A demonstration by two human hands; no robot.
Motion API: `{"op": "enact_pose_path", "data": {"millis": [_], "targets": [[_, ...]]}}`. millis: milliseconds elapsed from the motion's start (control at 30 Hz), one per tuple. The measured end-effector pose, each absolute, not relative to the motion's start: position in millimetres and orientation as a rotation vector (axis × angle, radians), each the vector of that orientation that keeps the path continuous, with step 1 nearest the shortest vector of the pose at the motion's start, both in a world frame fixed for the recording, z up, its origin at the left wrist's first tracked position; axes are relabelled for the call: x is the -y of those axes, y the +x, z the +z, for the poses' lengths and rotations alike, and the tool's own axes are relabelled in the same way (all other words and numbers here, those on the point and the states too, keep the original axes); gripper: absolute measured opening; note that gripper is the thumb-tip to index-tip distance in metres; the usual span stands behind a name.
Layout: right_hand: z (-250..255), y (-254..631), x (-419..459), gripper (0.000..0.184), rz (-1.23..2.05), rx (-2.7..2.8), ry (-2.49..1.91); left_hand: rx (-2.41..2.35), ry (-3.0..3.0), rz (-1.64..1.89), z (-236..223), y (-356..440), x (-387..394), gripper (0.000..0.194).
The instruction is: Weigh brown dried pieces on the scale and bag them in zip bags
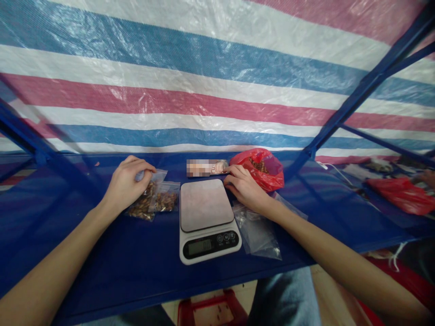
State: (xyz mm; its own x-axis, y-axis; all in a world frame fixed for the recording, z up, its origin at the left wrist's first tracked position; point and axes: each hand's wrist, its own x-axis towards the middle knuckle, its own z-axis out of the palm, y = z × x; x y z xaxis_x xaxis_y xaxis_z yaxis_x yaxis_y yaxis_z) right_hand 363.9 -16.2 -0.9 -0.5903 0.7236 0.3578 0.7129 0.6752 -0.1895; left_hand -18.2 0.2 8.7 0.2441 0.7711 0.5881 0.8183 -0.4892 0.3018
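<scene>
My left hand (pixel 128 182) is closed on the top of a small clear bag of brown pieces (pixel 142 203) lying on the blue shelf (pixel 112 258); a second filled bag (pixel 166 199) lies beside it. A white kitchen scale (pixel 206 219) stands in the middle, its plate bare. My right hand (pixel 243 186) rests just right of the scale, fingers curled and touching a flat blurred item (pixel 204 167) behind it. A red plastic bag (pixel 261 167) holding brown pieces sits just beyond that hand. Empty clear bags (pixel 258 231) lie under my right wrist.
A striped red, white and blue tarp (pixel 204 81) hangs behind the shelf. Blue metal struts (pixel 360 90) cross at the right and left. Another red bag (pixel 401 192) and another person's hand (pixel 428 177) show at the far right. A red stool (pixel 210 310) stands below.
</scene>
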Motion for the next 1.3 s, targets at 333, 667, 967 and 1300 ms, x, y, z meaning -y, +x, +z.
{"op": "enact_pose_path", "data": {"millis": [333,667,967,1300], "targets": [[16.8,374.1,14.1,0.010,0.015,2.080,-0.882,1.588,-2.391,-1.064,10.8,-18.5,1.7,0.029],[16.4,398.3,0.8,0.007,0.170,2.161,-0.892,1.563,-2.393,-1.055,7.8,-18.6,0.3,0.032],[12.3,480.3,-44.8,0.013,0.191,2.027,-1.357,1.524,-2.376,-1.111,2.7,-22.5,-2.6,0.025],[-13.3,478.5,-54.9,0.027,0.180,2.322,-1.273,1.595,-2.364,-1.071,5.0,-22.3,-2.8,0.031]]}}
